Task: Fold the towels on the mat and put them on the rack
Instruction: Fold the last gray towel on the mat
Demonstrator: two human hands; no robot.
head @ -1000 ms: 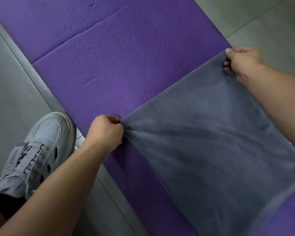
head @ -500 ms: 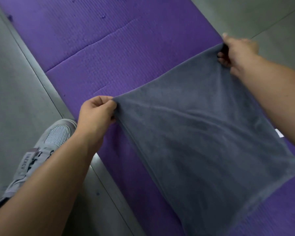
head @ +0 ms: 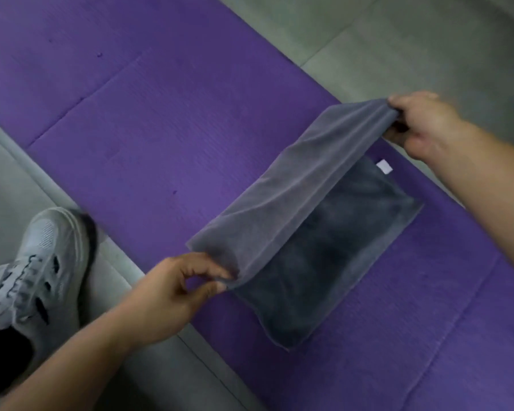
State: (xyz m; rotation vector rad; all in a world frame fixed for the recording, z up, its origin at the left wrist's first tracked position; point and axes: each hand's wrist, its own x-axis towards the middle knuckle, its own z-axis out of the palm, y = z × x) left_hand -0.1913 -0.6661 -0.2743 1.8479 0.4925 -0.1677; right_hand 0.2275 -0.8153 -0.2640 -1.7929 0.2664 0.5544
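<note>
One grey towel (head: 303, 185) lies half-folded on the single purple mat (head: 161, 137). Its raised edge is stretched between two hands: the left hand (head: 172, 295) pinches the near corner and the right hand (head: 422, 126) grips the far corner. One white label (head: 384, 167) is unreadable. One grey sneaker (head: 39, 262) stands just off the mat's left edge, and open mat spreads beyond the towel.

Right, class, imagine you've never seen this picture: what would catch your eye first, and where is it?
First the grey towel, centre right on the purple mat, one edge lifted above the flat part. The left hand pinches its near corner and the right hand grips the far one. A grey sneaker stands beside the mat, lower left.
</note>
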